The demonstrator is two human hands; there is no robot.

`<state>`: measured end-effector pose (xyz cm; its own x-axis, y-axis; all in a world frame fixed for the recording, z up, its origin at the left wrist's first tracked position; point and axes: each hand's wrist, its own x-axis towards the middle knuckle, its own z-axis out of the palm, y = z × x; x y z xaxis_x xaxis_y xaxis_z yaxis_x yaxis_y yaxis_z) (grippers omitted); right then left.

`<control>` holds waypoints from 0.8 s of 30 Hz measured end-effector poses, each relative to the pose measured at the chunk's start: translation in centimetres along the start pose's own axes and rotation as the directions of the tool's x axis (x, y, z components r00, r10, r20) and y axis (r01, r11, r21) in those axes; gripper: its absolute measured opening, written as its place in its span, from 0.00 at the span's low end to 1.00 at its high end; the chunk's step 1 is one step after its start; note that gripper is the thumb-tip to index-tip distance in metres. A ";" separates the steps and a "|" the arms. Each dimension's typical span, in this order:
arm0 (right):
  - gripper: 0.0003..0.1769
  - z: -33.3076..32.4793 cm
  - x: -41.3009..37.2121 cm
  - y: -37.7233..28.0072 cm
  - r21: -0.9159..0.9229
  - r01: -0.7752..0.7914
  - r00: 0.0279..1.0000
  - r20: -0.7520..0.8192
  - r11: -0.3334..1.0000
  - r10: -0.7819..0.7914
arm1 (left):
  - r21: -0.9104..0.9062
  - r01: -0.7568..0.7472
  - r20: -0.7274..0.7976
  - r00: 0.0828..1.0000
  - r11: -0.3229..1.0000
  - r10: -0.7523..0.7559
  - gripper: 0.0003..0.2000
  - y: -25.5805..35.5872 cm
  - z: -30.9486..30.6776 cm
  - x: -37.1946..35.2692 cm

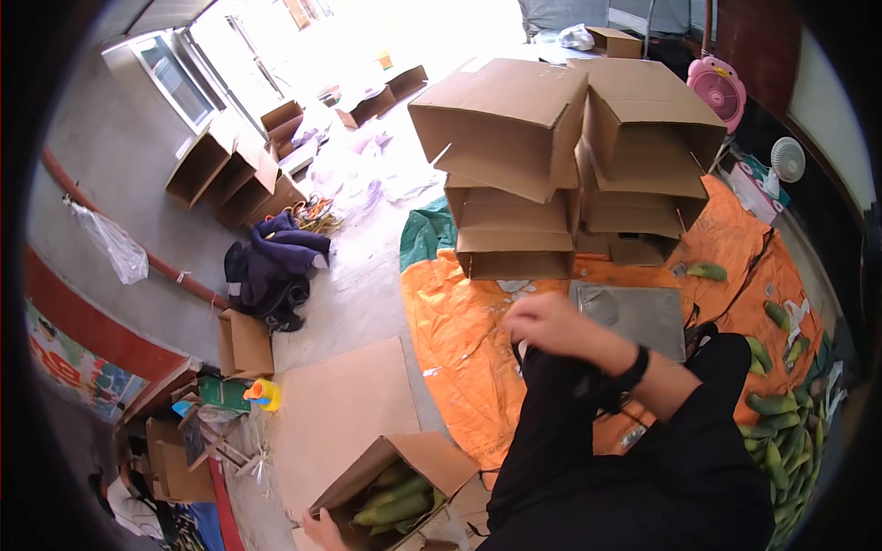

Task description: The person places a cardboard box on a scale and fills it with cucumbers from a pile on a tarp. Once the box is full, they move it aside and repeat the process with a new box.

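My left hand is at the bottom edge of the view, against the near corner of an open cardboard box. The box holds several long green fruits. My right hand is raised over the orange tarp in front of my black-clad legs. It is blurred, with the fingers curled, and a black band circles the wrist. Whether it holds anything is unclear.
Empty cardboard boxes are stacked at the tarp's far end. More green fruits lie heaped on the right. A flat grey sheet lies on the tarp. Dark clothes, flat cardboard and a pink fan are around.
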<state>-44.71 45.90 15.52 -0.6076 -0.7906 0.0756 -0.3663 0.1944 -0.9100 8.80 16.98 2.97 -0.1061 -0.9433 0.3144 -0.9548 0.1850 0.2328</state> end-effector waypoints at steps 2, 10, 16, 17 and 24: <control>0.12 -4.9 -1.5 2.6 -0.039 -0.086 0.984 -0.162 0.996 0.078 | -0.175 -0.024 0.084 0.996 0.984 0.039 0.21 2.7 2.2 2.3; 0.10 -14.3 -11.5 14.9 -0.443 -0.404 0.893 -0.381 0.800 0.239 | -0.886 0.031 0.325 0.754 0.463 0.571 0.20 35.0 -0.2 5.8; 0.14 -13.3 -14.9 19.5 -0.559 -0.520 0.847 -0.240 0.645 0.474 | -0.916 0.327 0.371 0.460 0.234 0.807 0.25 56.2 -2.6 3.0; 0.15 -13.0 -14.8 19.3 -0.581 -0.496 0.852 -0.180 0.646 0.492 | -0.888 0.427 0.356 0.404 0.171 0.843 0.24 59.0 -2.0 2.7; 0.20 -12.8 -14.8 15.7 -0.531 -0.457 0.845 -0.009 0.713 0.535 | -0.814 0.564 0.374 0.331 0.136 0.866 0.38 75.4 -0.8 0.1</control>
<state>-50.47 68.08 5.30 -0.7157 -0.5587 -0.4190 -0.3575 0.8085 -0.4674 -62.94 31.03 21.31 -0.9662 -0.2547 -0.0387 0.0362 -0.2828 0.9585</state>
